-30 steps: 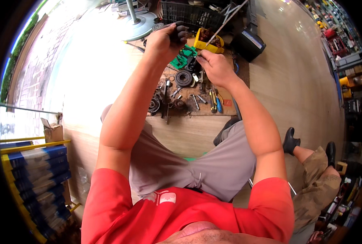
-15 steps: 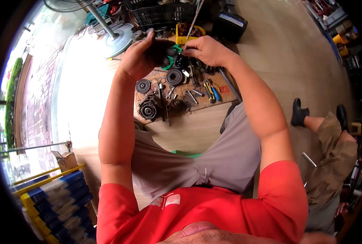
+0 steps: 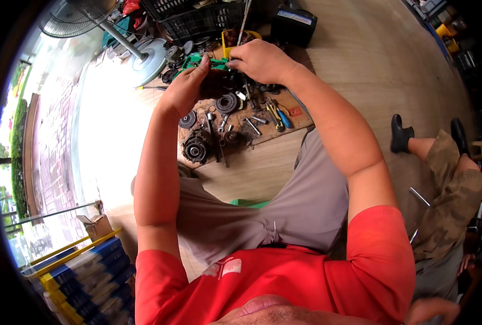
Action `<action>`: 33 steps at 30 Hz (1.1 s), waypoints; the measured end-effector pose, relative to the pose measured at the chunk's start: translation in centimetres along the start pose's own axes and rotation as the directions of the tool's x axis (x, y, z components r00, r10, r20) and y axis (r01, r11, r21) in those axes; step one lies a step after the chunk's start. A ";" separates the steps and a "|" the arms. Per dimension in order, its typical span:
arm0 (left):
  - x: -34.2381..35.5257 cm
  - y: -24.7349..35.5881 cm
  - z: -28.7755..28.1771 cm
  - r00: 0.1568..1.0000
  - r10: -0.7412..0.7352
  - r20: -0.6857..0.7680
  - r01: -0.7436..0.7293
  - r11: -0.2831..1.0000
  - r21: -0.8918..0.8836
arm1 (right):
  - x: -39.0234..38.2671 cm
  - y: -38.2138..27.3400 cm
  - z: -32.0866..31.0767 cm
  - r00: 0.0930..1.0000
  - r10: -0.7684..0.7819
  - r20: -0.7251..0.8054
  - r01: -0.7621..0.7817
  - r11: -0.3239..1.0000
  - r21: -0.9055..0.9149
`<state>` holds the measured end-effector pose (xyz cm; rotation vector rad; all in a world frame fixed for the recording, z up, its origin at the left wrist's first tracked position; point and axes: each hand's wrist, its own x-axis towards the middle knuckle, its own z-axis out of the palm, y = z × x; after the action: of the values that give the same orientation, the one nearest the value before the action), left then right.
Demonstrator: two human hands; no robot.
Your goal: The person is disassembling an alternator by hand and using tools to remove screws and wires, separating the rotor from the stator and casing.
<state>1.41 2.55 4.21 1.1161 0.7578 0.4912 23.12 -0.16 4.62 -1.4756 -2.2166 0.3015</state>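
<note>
My left hand (image 3: 188,89) is raised over the far side of a cardboard work mat (image 3: 262,142), thumb up, its fingers curled round a dark, grimy part (image 3: 218,84). Shade hides most of that part's shape. Close by on the right, my right hand (image 3: 262,58) has thumb and fingers pressed together; what they pinch is too small to tell. A long thin rod (image 3: 245,19) rises just beyond its fingers; whether they touch it I cannot tell. Behind the hands lies a green object (image 3: 205,63). Nearer me are a ring-shaped part (image 3: 227,103) and a round pulley-like part (image 3: 196,146).
Pliers (image 3: 275,117), sockets and wrenches lie on the mat. Beyond stand a yellow bin (image 3: 227,39), black crate (image 3: 203,24), black battery (image 3: 294,26) and fan (image 3: 138,51). Another person's legs (image 3: 441,189) are at the right, blue-and-yellow stacked boxes (image 3: 92,276) at lower left.
The view has shifted slightly. My right hand has moved a little left and farther away; my left hand sits slightly lower in the picture. Another person's hand shows more at lower right.
</note>
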 end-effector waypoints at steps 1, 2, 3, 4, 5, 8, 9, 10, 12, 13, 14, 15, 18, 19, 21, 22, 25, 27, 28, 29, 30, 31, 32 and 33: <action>0.2 -0.3 -0.1 1.000 0.020 -0.019 -0.020 1.000 0.000 | 0.1 -0.2 0.0 1.000 -0.003 -0.013 0.003 1.000 0.005; 0.4 -0.7 -0.2 0.998 0.040 -0.040 -0.040 0.999 -0.001 | 0.0 -0.4 0.1 1.000 0.007 -0.030 -0.006 1.000 0.019; 0.6 -0.9 -0.3 0.997 0.056 -0.054 -0.057 0.998 -0.006 | 0.0 -0.7 0.3 0.999 0.014 -0.046 -0.012 0.999 0.035; 0.9 -1.1 -0.4 0.995 0.072 -0.069 -0.073 0.997 -0.012 | 0.0 -1.0 0.4 0.998 0.020 -0.062 -0.017 0.999 0.050; 1.0 -1.2 -0.5 0.992 0.088 -0.085 -0.090 0.996 -0.017 | 0.2 -1.1 0.9 0.998 0.031 -0.059 -0.026 0.996 0.081; 1.5 -1.2 0.6 0.966 0.152 -0.209 -0.184 0.972 -0.144 | 0.1 -1.5 2.3 0.995 0.052 -0.080 -0.041 0.989 0.144; 1.8 -1.3 0.5 0.952 0.177 -0.248 -0.220 0.963 -0.157 | 0.0 -1.7 2.7 0.995 0.056 -0.085 -0.040 0.982 0.183; 2.2 -1.6 0.4 0.937 0.200 -0.286 -0.255 0.952 -0.169 | -0.1 -1.8 3.3 0.994 0.061 -0.091 -0.039 0.974 0.223; 2.8 -2.0 0.0 0.914 0.244 -0.324 -0.320 0.925 -0.205 | 0.0 -2.3 4.5 0.991 0.074 -0.112 -0.041 0.960 0.277; 2.7 -2.0 0.5 0.904 0.280 -0.323 -0.361 0.905 -0.225 | 0.0 -2.5 5.1 0.987 0.072 -0.144 -0.027 0.956 0.292; 2.6 -1.8 0.9 0.886 0.294 -0.359 -0.381 0.902 -0.203 | 0.1 -2.5 5.6 0.986 0.063 -0.154 -0.012 0.949 0.314; 2.2 -1.6 1.0 0.861 0.310 -0.403 -0.406 0.897 -0.177 | 0.4 -3.0 5.8 0.986 0.044 -0.162 0.013 0.941 0.339; 3.0 -1.9 -0.5 0.851 0.337 -0.404 -0.455 0.857 -0.243 | 0.5 -3.2 6.1 0.980 0.027 -0.198 0.048 0.930 0.364; 3.1 -1.6 -0.8 0.850 0.347 -0.397 -0.474 0.832 -0.287 | 0.5 -3.0 6.2 0.980 0.018 -0.197 0.059 0.923 0.379; 2.8 -0.7 -1.5 0.841 0.329 -0.430 -0.489 0.803 -0.341 | 0.6 -2.6 5.9 0.988 -0.025 -0.153 0.082 0.924 0.373; 2.6 -0.6 -2.1 0.836 0.327 -0.440 -0.497 0.791 -0.357 | 0.6 -2.5 5.7 0.991 -0.045 -0.123 0.089 0.922 0.377; 2.5 0.0 -5.8 0.845 0.378 -0.378 -0.522 0.733 -0.436 | 1.1 0.0 5.4 0.970 -0.188 -0.155 0.231 0.907 0.351; 1.5 1.0 -5.7 0.846 0.427 -0.320 -0.528 0.755 -0.389 | -0.4 -0.1 2.0 0.995 -0.018 0.098 -0.027 0.898 0.440; 0.5 2.0 -8.0 0.834 0.547 -0.075 -0.491 0.673 -0.552 | -0.4 -0.2 0.9 0.994 -0.085 0.073 0.032 0.841 0.540; -0.3 2.8 -7.5 0.842 0.511 -0.170 -0.514 0.666 -0.541 | -0.7 0.9 0.2 0.993 -0.112 0.039 0.064 0.786 0.615; -1.9 4.5 -6.3 0.837 0.478 -0.266 -0.542 0.660 -0.520 | -1.2 0.5 -0.3 0.996 -0.068 0.062 0.012 0.763 0.647; -2.9 5.4 -4.9 0.826 0.444 -0.348 -0.564 0.657 -0.500 | -1.7 1.7 -0.2 0.989 -0.042 0.138 -0.069 0.706 0.705; -4.0 5.2 -4.0 0.785 0.468 -0.407 -0.617 0.657 -0.433 | -1.7 2.0 0.2 0.982 -0.011 0.191 -0.123 0.727 0.676; -4.7 5.2 -3.5 0.739 0.500 -0.451 -0.664 0.652 -0.365 | -1.8 2.2 0.0 0.972 0.024 0.233 -0.171 0.753 0.635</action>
<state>-4.21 3.35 9.56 0.7604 0.4586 1.3861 25.46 -0.98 3.21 -1.1893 -1.8694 1.1906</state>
